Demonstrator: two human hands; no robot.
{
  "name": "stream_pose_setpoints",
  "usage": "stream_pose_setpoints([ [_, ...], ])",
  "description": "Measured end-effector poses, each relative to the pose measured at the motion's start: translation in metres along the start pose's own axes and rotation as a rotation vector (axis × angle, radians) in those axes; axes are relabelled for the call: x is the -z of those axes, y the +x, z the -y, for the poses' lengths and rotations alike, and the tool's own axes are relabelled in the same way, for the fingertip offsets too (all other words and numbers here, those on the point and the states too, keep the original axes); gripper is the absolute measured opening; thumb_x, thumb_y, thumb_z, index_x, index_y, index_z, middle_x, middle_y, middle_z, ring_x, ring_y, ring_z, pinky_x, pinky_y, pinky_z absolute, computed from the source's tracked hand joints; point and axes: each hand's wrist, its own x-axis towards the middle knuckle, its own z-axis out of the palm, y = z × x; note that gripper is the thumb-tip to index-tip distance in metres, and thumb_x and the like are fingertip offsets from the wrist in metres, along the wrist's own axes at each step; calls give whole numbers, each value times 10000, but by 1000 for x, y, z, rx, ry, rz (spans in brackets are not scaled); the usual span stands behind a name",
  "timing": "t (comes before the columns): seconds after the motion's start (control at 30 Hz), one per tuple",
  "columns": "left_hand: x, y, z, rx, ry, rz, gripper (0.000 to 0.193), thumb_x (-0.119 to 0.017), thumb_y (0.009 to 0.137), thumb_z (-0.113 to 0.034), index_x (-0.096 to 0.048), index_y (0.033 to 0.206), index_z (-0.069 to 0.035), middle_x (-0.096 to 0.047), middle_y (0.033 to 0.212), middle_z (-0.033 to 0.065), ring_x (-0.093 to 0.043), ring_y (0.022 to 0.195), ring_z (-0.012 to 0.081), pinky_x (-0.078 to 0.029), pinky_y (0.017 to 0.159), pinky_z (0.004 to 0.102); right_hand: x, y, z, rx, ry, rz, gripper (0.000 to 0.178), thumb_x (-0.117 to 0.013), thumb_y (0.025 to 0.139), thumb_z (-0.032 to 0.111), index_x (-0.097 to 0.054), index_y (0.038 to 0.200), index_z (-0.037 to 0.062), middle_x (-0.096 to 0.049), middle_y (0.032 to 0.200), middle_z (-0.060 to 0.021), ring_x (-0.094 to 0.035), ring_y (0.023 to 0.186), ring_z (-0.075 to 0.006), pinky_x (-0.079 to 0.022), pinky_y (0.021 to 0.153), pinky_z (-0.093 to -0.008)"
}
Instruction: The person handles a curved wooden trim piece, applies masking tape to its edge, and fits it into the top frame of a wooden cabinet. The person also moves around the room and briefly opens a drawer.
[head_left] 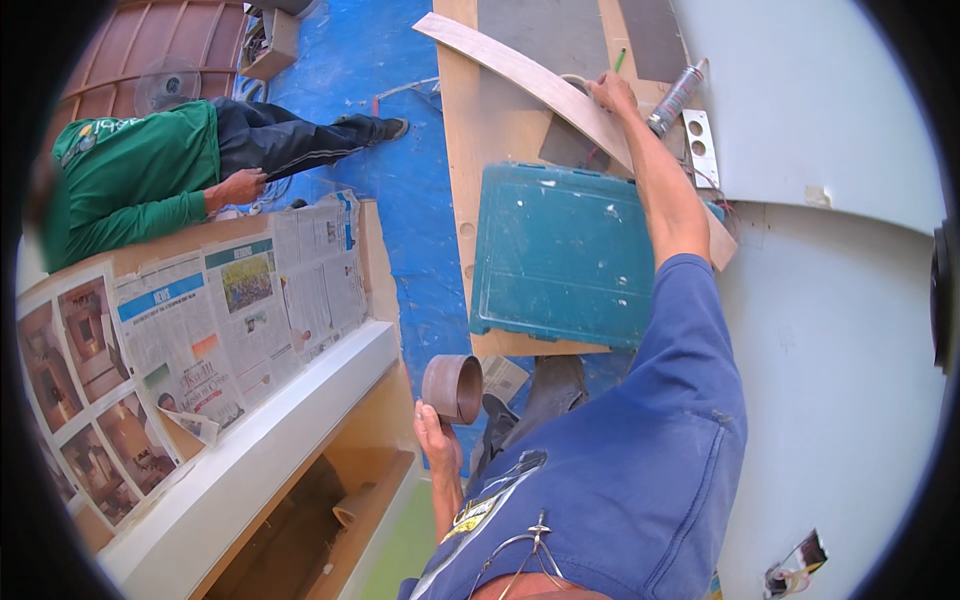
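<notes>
My left hand (pixel 437 440) holds a coiled roll of brown edging strip (pixel 441 386) low down, beside my body. Across the bench, my right hand (pixel 612 95) reaches far forward with its fingers curled down. Close by its fingertips a tan ring-shaped thing (pixel 574 80) shows in part; whether the fingers grip it is hard to make out. A long pale wooden strip (pixel 500 62) runs diagonally under my right wrist. Just past that hand a green pencil-like stick (pixel 621 58) points up. To its right lies a sealant tube (pixel 677 100).
A teal plastic case (pixel 560 255) stands on the near end of the wooden bench (pixel 459 130). A white plate with round holes (pixel 701 148) lies by the right wall. At left, a co-worker in green (pixel 140 180) is behind a newspaper-covered panel (pixel 240 310). Blue sheeting (pixel 420 230) covers the floor.
</notes>
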Motion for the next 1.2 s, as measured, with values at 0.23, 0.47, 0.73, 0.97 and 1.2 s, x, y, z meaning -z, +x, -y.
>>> stream_pose_setpoints([
  [0.23, -16, 25, -11, 33, 92, 63, 346, -453, 1101, -275, -532, 1294, 1, -593, 1293, 121, -553, 1219, 199, -416, 1072, 387, -3, 22, -6, 18, -220, -66, 364, -667, 869, 282, -692, 1146, 47, -708, 1152, -232, -699, 1064, -410, -563, 901, -472],
  [0.47, -36, 46, -23, 30, 160, 161, 356, -456, 1099, -254, -526, 1263, 54, -562, 1142, 69, -510, 1094, 137, -411, 969, 304, 95, -36, -64, 78, 547, -481, 285, -637, 875, 136, -565, 1115, 1, -674, 888, -170, -724, 815, -318, -604, 705, -424],
  [0.73, -81, 104, -31, -41, 53, 357, 223, -423, 1113, -241, -532, 1089, -48, -521, 1082, 18, -490, 1059, 114, -407, 966, 316, 73, -346, -73, -48, 1206, -383, 276, -622, 921, 58, -518, 1169, -4, -659, 1071, -137, -713, 855, -193, -629, 655, -303],
  [0.97, -116, 114, -52, -327, 85, 723, 281, -431, 1100, -210, -471, 853, -82, -408, 825, -48, -372, 798, 75, -360, 704, 269, -11, -561, -12, 139, 1217, -711, 296, -695, 964, 180, -543, 1183, 52, -681, 994, -78, -691, 828, -135, -579, 667, -265],
  [1.2, -41, 39, -54, -441, 169, 1135, 284, -461, 1102, -226, -533, 879, -66, -469, 800, -57, -399, 759, 55, -377, 654, 262, -59, -738, 64, -50, 857, -971, 230, -726, 882, 85, -596, 1065, 33, -638, 851, -4, -592, 817, -66, -504, 758, -264],
])
